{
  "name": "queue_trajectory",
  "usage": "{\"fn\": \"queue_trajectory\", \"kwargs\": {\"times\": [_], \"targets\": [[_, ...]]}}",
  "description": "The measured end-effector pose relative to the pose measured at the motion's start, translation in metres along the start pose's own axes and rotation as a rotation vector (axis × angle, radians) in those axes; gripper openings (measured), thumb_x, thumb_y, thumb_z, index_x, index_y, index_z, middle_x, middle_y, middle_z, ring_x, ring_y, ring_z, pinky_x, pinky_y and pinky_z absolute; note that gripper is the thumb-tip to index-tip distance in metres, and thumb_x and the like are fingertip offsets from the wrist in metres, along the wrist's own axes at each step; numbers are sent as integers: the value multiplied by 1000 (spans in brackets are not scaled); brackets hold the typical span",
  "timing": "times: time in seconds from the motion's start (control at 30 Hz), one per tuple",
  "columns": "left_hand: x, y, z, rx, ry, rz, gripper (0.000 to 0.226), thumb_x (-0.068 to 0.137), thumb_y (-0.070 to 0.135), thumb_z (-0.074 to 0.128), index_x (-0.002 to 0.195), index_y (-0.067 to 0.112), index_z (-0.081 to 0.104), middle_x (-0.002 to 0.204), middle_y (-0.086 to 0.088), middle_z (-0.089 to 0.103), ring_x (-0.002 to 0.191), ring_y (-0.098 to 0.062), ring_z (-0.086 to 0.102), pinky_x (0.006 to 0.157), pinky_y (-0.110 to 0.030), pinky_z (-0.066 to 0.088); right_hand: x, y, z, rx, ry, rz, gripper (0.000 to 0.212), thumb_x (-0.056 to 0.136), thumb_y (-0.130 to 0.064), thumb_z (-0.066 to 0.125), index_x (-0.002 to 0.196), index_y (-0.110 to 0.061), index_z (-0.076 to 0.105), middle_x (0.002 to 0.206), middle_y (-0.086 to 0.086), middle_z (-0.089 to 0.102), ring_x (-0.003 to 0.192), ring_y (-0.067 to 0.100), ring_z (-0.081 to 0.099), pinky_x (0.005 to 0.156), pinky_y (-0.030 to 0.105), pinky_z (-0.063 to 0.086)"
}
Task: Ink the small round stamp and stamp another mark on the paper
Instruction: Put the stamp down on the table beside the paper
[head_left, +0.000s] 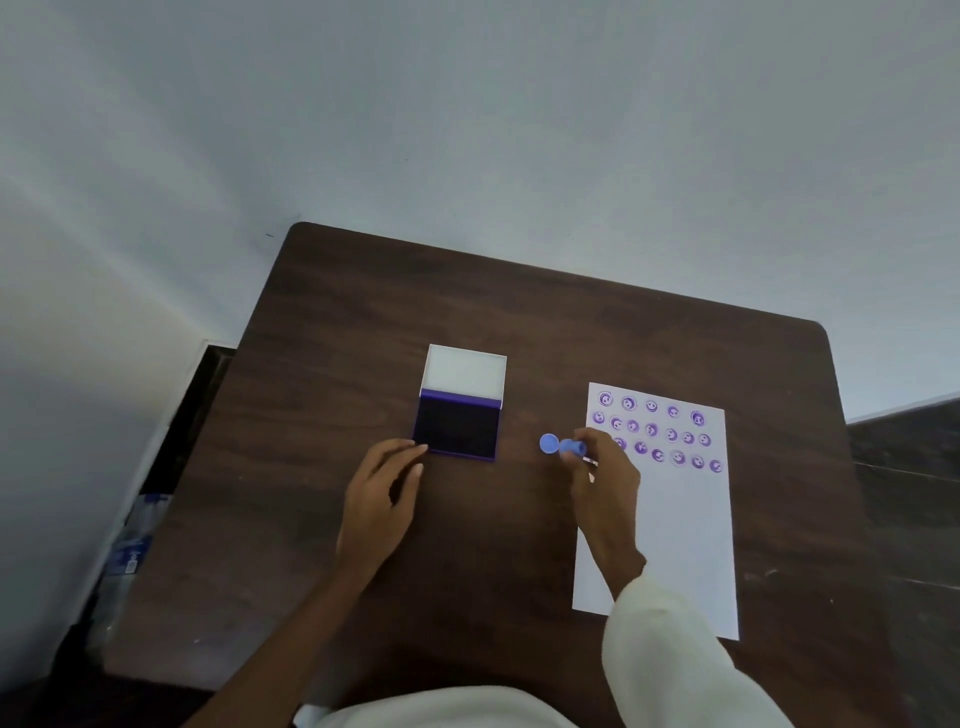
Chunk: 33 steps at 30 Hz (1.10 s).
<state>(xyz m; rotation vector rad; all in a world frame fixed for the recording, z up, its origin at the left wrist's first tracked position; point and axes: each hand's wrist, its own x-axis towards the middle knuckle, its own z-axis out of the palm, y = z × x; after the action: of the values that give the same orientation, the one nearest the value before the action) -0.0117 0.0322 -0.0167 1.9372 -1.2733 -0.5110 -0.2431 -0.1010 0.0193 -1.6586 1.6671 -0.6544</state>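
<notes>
An open ink pad (458, 427) with a dark purple pad and a raised white lid lies at the middle of the dark wooden table (519, 312). My left hand (382, 493) rests on the table, its fingertips touching the pad's near left corner. My right hand (605, 483) holds the small round blue stamp (558, 446) tilted sideways, its round face turned left, in the air between the pad and the paper. The white paper (675, 530) lies to the right and bears three rows of purple smiley marks across its top. My right hand hides part of the third row.
The lower half of the paper is blank. A plastic water bottle (130, 551) lies on the floor left of the table. A white wall stands close behind the table's far edge.
</notes>
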Motion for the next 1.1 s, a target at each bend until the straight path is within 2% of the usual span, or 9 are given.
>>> {"fn": "queue_trajectory", "kwargs": {"times": [0.1,0.2,0.27,0.33,0.37,0.5,0.67,0.93,1.1], "targets": [[2,-8,-5,-26,77,-92,26,94,6,63,119,13,68,122,-2,62,109,-3,57,95,-17,50,13,1,10,-57,-75,39,24,91,-12,63,112,-2,61,107,14,67,94,22,62,87,19,43],[5,-13,-8,-11,66,-142,27,94,6,63,120,14,68,121,-2,63,107,3,53,91,2,37,26,7,19,-51,-212,157,22,93,-7,59,105,12,58,101,30,64,93,44,61,66,-3,39],[6,-13,-10,-23,44,-148,27,95,7,62,120,14,68,120,0,62,104,-1,57,88,2,39,31,6,23,-43,-213,229,15,94,-7,57,95,9,57,92,27,60,83,38,58,77,2,45],[8,-13,-10,-40,39,-151,27,95,8,62,121,14,68,120,3,62,101,-5,60,84,-2,44,32,7,28,-67,-196,268,13,95,-12,57,95,1,54,94,18,58,79,20,50,93,25,47],[9,-13,-10,-47,40,-154,27,95,8,62,121,14,68,119,3,62,99,-6,61,81,-5,46,31,9,30,-97,-206,255,17,95,-15,57,100,2,56,100,18,60,82,15,49,93,28,45],[15,-11,-7,-73,32,-159,28,95,9,62,122,16,68,119,6,60,99,-1,60,80,-6,48,25,11,31,-148,-230,205,30,96,-21,55,113,4,57,106,19,63,89,22,57,98,38,46],[22,-10,-5,-83,24,-166,28,96,10,61,122,16,67,119,6,60,99,-2,60,81,-12,49,17,9,26,-196,-266,123,37,95,-21,57,127,-1,53,127,16,60,112,30,58,104,33,40],[54,-1,-2,-121,32,-154,28,97,12,60,124,16,67,121,2,62,98,-4,62,81,-12,49,19,0,24,-244,-158,-24,28,88,-15,68,112,-3,64,110,16,69,96,28,66,94,33,47],[89,9,-2,-141,40,-223,27,98,16,61,125,15,65,122,-2,65,97,-3,62,79,-8,49,21,-11,10,-233,-206,-27,35,90,-14,65,122,-2,57,123,16,62,109,28,61,97,27,41]]}}
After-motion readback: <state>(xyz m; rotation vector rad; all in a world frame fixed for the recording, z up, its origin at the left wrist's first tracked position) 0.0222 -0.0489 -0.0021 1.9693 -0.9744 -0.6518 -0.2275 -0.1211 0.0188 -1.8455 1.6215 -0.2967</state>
